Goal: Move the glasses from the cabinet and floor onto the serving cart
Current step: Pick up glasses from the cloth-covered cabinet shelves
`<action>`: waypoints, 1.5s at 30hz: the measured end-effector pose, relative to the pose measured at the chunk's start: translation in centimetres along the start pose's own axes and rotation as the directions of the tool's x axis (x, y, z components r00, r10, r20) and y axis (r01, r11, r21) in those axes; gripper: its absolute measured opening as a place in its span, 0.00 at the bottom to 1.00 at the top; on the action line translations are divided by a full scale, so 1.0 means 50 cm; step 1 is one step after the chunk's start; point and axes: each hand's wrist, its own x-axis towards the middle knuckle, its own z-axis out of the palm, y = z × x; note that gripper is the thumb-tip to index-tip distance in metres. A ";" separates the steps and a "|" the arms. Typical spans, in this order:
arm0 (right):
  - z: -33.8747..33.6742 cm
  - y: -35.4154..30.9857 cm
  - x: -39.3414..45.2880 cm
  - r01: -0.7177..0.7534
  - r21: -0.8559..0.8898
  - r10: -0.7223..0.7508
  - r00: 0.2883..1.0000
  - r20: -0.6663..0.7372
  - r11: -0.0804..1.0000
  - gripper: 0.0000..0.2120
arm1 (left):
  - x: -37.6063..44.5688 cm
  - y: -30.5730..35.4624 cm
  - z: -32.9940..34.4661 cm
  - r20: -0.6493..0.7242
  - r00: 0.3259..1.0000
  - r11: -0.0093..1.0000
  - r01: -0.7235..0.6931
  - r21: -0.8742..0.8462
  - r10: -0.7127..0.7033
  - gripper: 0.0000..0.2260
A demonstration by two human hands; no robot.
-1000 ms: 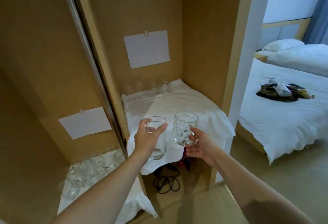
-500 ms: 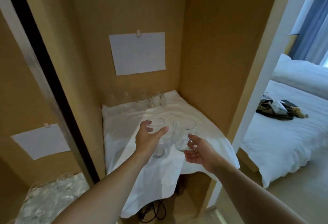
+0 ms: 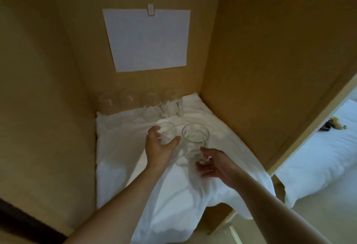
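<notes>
At the centre of the frame two clear glasses are held upright, side by side, over a white cloth (image 3: pixel 123 162). The smooth tumbler (image 3: pixel 167 134) sits in the left hand (image 3: pixel 159 148), fingers and thumb curled round its wall. Just right of it, the ribbed glass mug (image 3: pixel 195 141) is gripped at its handle by the right hand (image 3: pixel 214 165), thumb on top and fingers curled beneath. Whether either base touches the cloth cannot be told. The cloth is soft and creased, draped over a surface inside the tan, matte-walled cabinet (image 3: pixel 260 50), its front edge hanging down in folds. Above centre, a row of more clear glasses (image 3: pixel 152 106) stands on the cloth against the back wall. Higher up, a plain white sheet of paper (image 3: pixel 147 39) hangs from a small clip. At the right edge lies a bed (image 3: pixel 318 156) with white bedding.
</notes>
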 end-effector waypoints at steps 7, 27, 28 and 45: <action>-0.102 -0.009 0.067 0.205 -0.134 -0.189 0.974 0.123 0.970 0.24 | 0.016 -0.023 0.028 0.004 0.997 0.995 -0.084 0.061 0.083 0.31; -0.064 -0.268 0.304 0.374 -0.716 -0.597 0.799 -0.075 0.590 0.56 | 0.107 0.001 0.090 -0.157 0.987 0.994 0.048 0.099 -0.033 0.26; -0.059 -0.280 0.311 0.354 -0.789 -0.621 0.782 -0.044 0.502 0.54 | 0.111 0.001 0.096 -0.157 0.987 0.994 0.044 0.101 -0.028 0.26; -0.008 -0.324 0.498 0.385 -0.918 -0.666 0.661 0.346 -0.094 0.35 | 0.107 -0.021 0.097 -0.218 0.972 0.996 0.092 0.009 -0.088 0.25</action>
